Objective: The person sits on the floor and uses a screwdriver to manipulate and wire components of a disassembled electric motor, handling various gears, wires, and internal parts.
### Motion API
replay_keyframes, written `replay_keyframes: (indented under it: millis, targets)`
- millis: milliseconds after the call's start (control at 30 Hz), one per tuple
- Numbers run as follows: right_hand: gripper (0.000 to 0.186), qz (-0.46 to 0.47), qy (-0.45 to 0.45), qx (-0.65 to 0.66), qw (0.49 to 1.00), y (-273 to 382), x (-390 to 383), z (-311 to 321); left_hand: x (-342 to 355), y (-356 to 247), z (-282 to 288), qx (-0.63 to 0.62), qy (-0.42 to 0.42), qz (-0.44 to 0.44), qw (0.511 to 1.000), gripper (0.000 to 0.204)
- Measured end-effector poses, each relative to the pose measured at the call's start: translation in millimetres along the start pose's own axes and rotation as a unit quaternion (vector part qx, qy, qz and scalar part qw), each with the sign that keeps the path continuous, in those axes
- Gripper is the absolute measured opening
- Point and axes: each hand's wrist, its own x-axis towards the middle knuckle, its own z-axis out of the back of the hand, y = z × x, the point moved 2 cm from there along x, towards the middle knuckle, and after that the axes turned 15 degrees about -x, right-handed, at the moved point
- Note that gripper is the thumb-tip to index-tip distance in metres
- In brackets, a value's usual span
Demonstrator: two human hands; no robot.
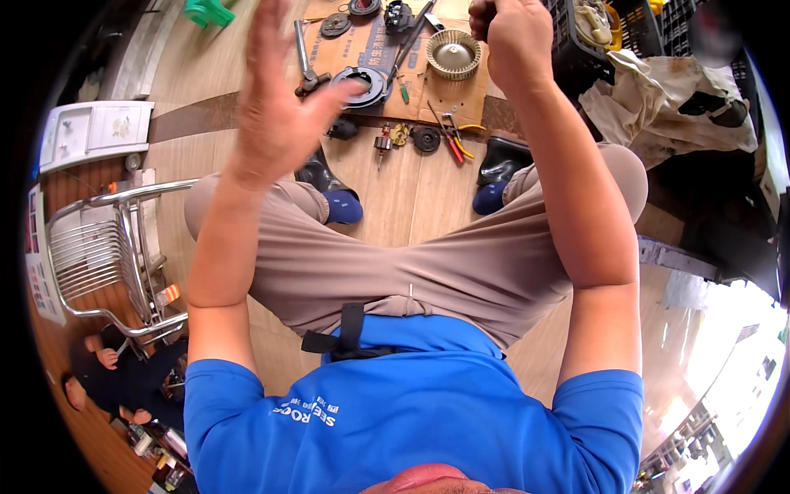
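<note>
My left hand (280, 115) is raised with spread, blurred fingers, holding nothing visible, over the left of a cardboard sheet (461, 99). Near its thumb are a hammer (309, 82) and a round metal housing (370, 81), partly hidden. My right hand (514, 45), up at the top right, is closed; what it holds, if anything, is hidden. Left of it on the cardboard sits a silver fan wheel (453, 53), beside a long dark bar (405, 49) and a green-handled tool (404, 92). Below lie a motor armature (383, 142), a black round part (426, 140) and red and yellow pliers (453, 138).
Black crates (568, 41) with gloves and a draped cloth (658, 107) stand at right. A green stool (206, 11), white cabinet (95, 132) and chrome chair (99, 255) are at left, with another person (132, 379) lower left. My booted feet (498, 169) flank the parts.
</note>
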Motion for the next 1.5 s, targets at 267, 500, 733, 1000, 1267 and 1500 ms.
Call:
replay_keyframes:
  millis: [267, 500, 733, 1000, 1267, 1500]
  targets:
    - [0.025, 0.014, 0.01, -0.134, 0.991, -36, -19, -13, 12, -8, 16, -0.216, 0.12, 0.022, 0.969, 0.046]
    - [0.024, 0.11, 0.16, -0.45, 0.872, -55, -22, -7, 10, 84, 109, -0.754, -0.126, 0.234, 0.6, 0.058]
    - [0.03, 0.057, 0.415, -0.46, 0.783, -10, -86, -25, 15, 81, 120, -0.586, -0.333, 0.254, 0.693, 0.054]
    - [0.029, 0.204, 0.585, -0.47, 0.629, 34, -103, -17, 17, 90, 127, -0.553, -0.359, 0.267, 0.703, 0.052]
    - [0.028, 0.222, 0.465, -0.637, 0.573, 51, -90, 6, 15, 81, 171, -0.539, -0.424, 0.288, 0.668, 0.046]
    - [0.019, 0.16, 0.308, -0.495, 0.796, 64, -58, 39, 36, 114, 202, -0.622, -0.372, 0.223, 0.652, 0.043]
